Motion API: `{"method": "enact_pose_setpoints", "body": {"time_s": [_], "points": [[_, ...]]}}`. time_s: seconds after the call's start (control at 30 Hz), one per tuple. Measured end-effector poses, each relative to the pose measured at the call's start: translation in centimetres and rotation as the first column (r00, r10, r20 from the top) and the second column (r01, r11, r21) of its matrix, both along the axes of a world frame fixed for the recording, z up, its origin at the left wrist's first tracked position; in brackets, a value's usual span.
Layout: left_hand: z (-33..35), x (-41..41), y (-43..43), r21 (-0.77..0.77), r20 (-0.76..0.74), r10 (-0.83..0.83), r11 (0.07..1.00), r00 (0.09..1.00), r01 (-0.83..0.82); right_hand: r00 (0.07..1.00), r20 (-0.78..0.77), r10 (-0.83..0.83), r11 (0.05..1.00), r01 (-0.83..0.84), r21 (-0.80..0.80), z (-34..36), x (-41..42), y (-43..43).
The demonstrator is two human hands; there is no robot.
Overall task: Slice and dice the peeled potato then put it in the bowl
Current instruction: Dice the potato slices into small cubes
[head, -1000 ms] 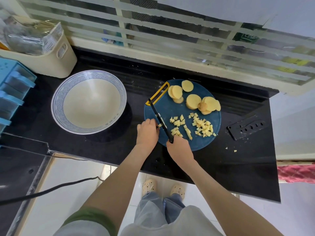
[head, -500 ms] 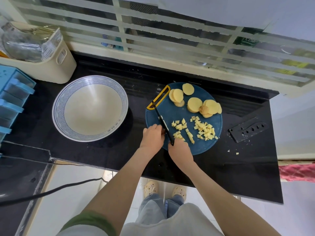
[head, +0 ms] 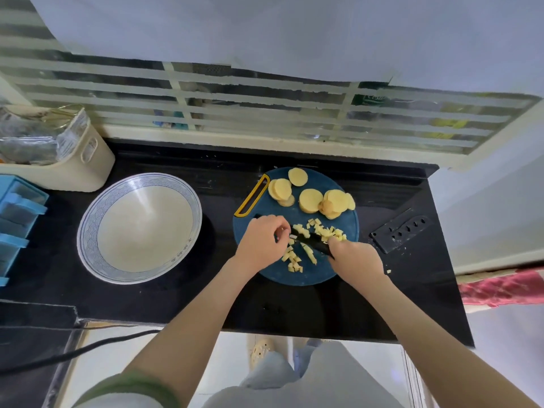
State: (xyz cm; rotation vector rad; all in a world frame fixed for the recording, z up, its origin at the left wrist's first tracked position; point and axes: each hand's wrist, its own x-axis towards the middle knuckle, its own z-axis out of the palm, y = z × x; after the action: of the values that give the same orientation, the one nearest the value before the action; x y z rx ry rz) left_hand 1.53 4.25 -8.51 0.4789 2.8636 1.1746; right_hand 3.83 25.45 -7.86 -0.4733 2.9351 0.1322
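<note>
Views: one, wide-angle, worn on the person's head.
Direction: forward and steeply down onto the black countertop, with the window grille along the top.
Nearness: close; both forearms enter from the bottom edge.
Centre: left hand and right hand over the cutting board.

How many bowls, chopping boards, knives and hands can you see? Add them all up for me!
bowl: 1
chopping board: 1
knife: 1
hands: 2, the left hand and the right hand
Total: 5
</note>
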Motion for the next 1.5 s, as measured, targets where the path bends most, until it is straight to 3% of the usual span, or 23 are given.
{"method": "enact_pose_setpoints", "body": {"time_s": [0.1, 0.27, 0.4, 0.5, 0.57, 0.7, 0.8, 0.93, 1.17, 1.27, 1.33, 1.4, 1.5], "points": [[0.4, -0.6, 1.7, -0.218, 0.233, -0.034, 0.972, 0.972, 0.086, 0.997, -0.035, 0.065, 0.998, -0.064, 0.030, -0.2, -0.3, 1.9], [0.7, -1.3, 5.0, -0.368, 0.368, 0.014, 0.920, 0.930, 0.132, 0.981, 0.025, 0.190, 0.973, -0.192, 0.127, -0.2, -0.4, 4.5], [0.7, -1.5, 7.1, -0.355, 0.334, 0.115, 0.935, 0.935, 0.012, 0.976, 0.044, 0.212, 0.973, -0.215, 0.087, 0.1, -1.1, 5.9], [1.2, -0.9, 8.0, -0.123, 0.353, 0.144, 0.987, 0.925, -0.106, 0.971, 0.054, 0.235, 0.968, -0.239, 0.082, 0.1, -1.5, 7.0], [1.8, -0.5, 8.3, -0.034, 0.403, 0.099, 0.995, 0.910, -0.093, 0.965, 0.076, 0.251, 0.964, -0.257, 0.074, -0.1, -1.8, 7.6], [1.7, -0.1, 8.9, -0.152, 0.466, 0.018, 0.986, 0.884, 0.061, 0.958, 0.025, 0.286, 0.955, -0.287, 0.075, -0.5, -1.8, 8.3], [1.2, -0.3, 8.8, -0.184, 0.479, 0.015, 0.979, 0.877, 0.084, 0.954, 0.077, 0.290, 0.951, -0.296, 0.091, -1.1, -1.4, 8.6], [0.6, -0.9, 8.6, -0.365, 0.443, 0.062, 0.924, 0.895, 0.117, 0.962, 0.077, 0.264, 0.962, -0.268, 0.059, -1.2, -0.8, 8.7], [-0.1, -1.7, 7.6, -0.502, 0.354, 0.168, 0.864, 0.920, 0.035, 0.975, 0.069, 0.210, 0.975, -0.214, 0.055, -0.9, -0.6, 8.2], [0.2, -1.8, 7.7, -0.440, 0.293, 0.199, 0.896, 0.935, -0.053, 0.979, 0.077, 0.189, 0.979, -0.193, 0.059, -0.6, -0.4, 7.9], [0.9, -1.8, 7.8, -0.408, 0.338, 0.084, 0.911, 0.937, 0.065, 0.981, 0.061, 0.185, 0.980, -0.189, 0.065, -0.3, -0.5, 7.5], [1.3, -1.8, 7.8, -0.484, 0.383, -0.022, 0.847, 0.924, 0.220, 0.981, 0.026, 0.191, 0.979, -0.192, 0.068, 0.0, -0.6, 7.3], [1.2, -2.1, 7.5, -0.520, 0.415, 0.019, 0.825, 0.910, 0.220, 0.982, 0.018, 0.186, 0.977, -0.187, 0.108, 0.4, -0.5, 7.1]]}}
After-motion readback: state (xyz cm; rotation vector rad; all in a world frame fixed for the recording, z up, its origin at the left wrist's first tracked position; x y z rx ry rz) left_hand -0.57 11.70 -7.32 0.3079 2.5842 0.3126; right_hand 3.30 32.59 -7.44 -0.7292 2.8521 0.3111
